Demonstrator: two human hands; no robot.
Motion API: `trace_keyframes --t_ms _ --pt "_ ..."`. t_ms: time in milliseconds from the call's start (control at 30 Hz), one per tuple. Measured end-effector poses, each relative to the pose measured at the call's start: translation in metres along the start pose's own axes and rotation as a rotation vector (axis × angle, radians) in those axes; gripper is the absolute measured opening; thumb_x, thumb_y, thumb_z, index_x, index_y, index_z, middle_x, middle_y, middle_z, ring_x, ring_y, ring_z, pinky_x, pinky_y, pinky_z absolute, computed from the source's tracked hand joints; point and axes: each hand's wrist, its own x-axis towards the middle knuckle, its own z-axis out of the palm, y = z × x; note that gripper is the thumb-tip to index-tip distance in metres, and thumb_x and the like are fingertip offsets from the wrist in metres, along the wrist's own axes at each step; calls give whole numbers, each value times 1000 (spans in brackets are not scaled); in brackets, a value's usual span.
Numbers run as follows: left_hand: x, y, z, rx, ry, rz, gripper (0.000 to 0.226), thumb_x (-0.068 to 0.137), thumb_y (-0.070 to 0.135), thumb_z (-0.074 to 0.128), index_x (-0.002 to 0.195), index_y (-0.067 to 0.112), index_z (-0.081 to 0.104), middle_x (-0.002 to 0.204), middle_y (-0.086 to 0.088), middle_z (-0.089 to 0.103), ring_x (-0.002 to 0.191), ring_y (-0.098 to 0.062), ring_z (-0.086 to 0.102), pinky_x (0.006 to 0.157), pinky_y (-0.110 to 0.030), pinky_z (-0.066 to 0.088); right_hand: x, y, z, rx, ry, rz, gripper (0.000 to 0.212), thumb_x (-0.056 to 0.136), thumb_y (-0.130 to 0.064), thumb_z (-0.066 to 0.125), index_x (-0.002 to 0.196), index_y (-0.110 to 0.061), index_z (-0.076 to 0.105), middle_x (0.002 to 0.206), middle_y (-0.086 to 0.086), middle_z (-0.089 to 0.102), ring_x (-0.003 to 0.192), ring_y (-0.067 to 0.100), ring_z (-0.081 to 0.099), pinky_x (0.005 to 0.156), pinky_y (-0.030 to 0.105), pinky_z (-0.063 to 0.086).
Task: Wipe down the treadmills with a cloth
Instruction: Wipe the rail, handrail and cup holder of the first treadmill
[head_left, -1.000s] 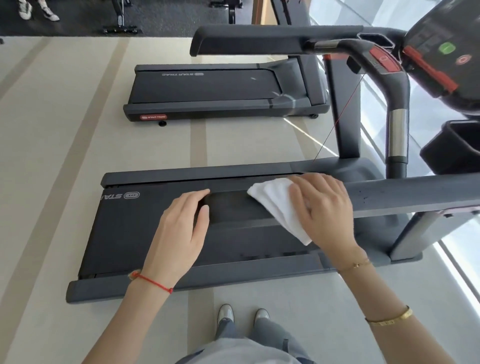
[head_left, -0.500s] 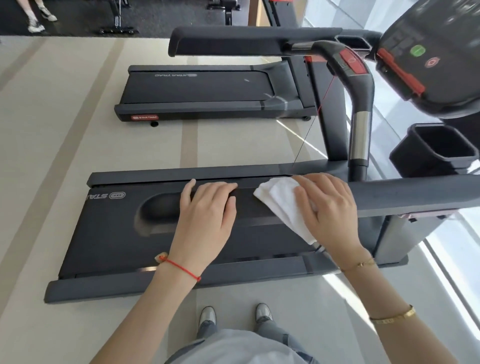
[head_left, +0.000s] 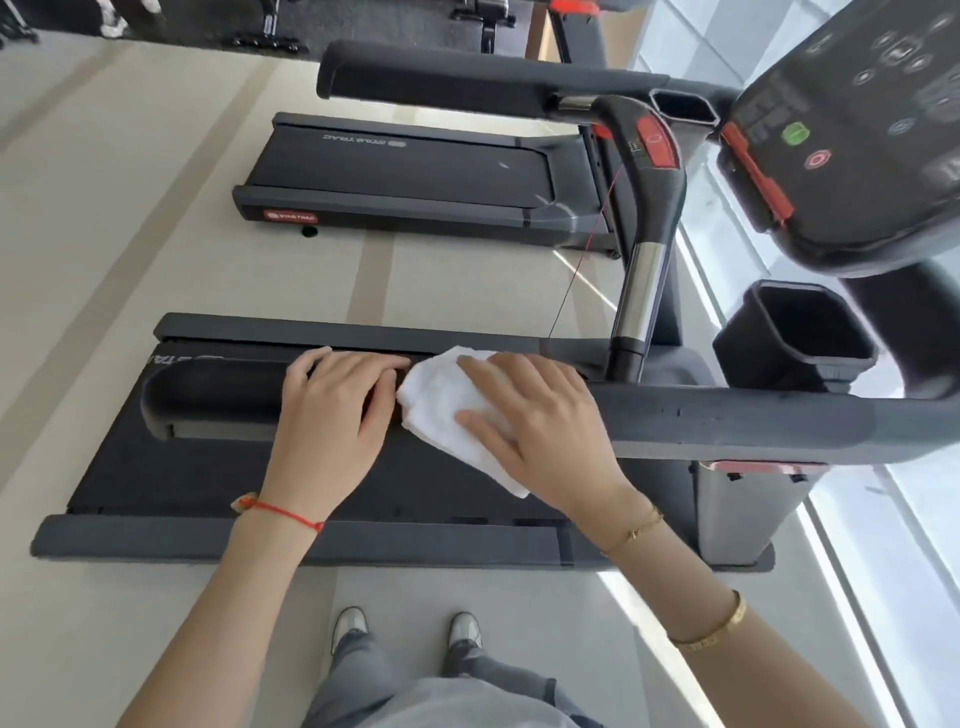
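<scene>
I stand beside a dark grey treadmill and lean over its near handrail. A folded white cloth lies over that rail. My right hand presses flat on the cloth, fingers spread and fairly straight. My left hand rests on the rail just left of the cloth, fingers laid over its top, the fingertips touching the cloth's edge. A second treadmill of the same make stands farther away.
The console with a green and a red button hangs at the upper right, a black cup holder below it. A far handrail and a chrome grip post rise behind my hands. Windows run along the right; beige floor lies left.
My left hand slid right along the rail until it met the cloth. The right hand stayed pressed on the cloth. My view moved closer and shifted right.
</scene>
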Motion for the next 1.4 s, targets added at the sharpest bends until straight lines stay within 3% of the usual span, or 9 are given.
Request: trace_keyframes --t_ms 233,333,533,733,900,1033,1133,1333,1400 --pt "-11 -33 -20 50 34 -106 22 99 22 51 113 17 67 114 3 68 111 -19 59 119 -43 23 25 -2 3 -47 43 209 47 93 -46 41 61 -18 61 55 1 50 49 23 46 46 28 34" --pt "-15 -53 -32 36 59 -112 22 98 18 53 114 16 67 116 1 67 113 -20 58 117 -44 26 39 -24 9 -54 17 135 45 93 -48 41 63 -21 60 54 -2 48 48 20 44 44 24 21" --pt "-22 -96 -56 -50 56 -162 26 97 16 52 119 13 66 121 0 65 119 -21 56 106 -48 39 77 -80 28 -30 -57 83 49 92 -49 31 66 -21 62 54 -4 45 45 20 38 44 23 24" --pt "-34 -132 -77 -196 30 -195 34 99 20 49 131 17 57 127 14 55 123 -2 46 106 -27 38 114 -134 53 -27 -143 53 45 96 -50 34 72 -23 61 59 -4 45 50 23 44 47 26 27" --pt "-44 -159 -84 -275 -47 -199 34 98 24 48 131 17 55 128 11 57 120 -7 52 104 -35 44 135 -170 63 109 -167 71 35 99 -47 33 114 -41 63 105 -13 66 74 19 64 60 30 49" --pt "-46 -170 -84 -323 -91 -146 36 99 24 49 135 19 52 132 13 54 123 -4 50 106 -30 42 120 -173 58 19 -79 108 30 98 -41 34 94 -37 64 76 -9 59 65 14 46 52 30 46" --pt "-44 -175 -87 -351 -111 -124 39 99 25 48 137 20 51 134 13 53 125 -5 49 108 -30 41 99 -169 53 51 34 70 31 100 -35 39 112 -34 68 95 -12 67 81 17 58 60 33 49" --pt "-43 -179 -89 -346 -124 -109 39 100 25 47 138 19 51 135 8 54 125 -10 50 108 -37 42 97 -178 58 -50 205 389 30 93 -23 48 71 -20 68 72 -2 64 67 25 53 66 38 43" --pt "-44 -179 -89 -350 -123 -99 37 100 23 48 136 17 52 133 8 55 122 -9 51 106 -36 43 100 -196 64 -49 223 352 27 94 -28 48 80 -21 70 77 -2 64 74 26 55 72 38 43"
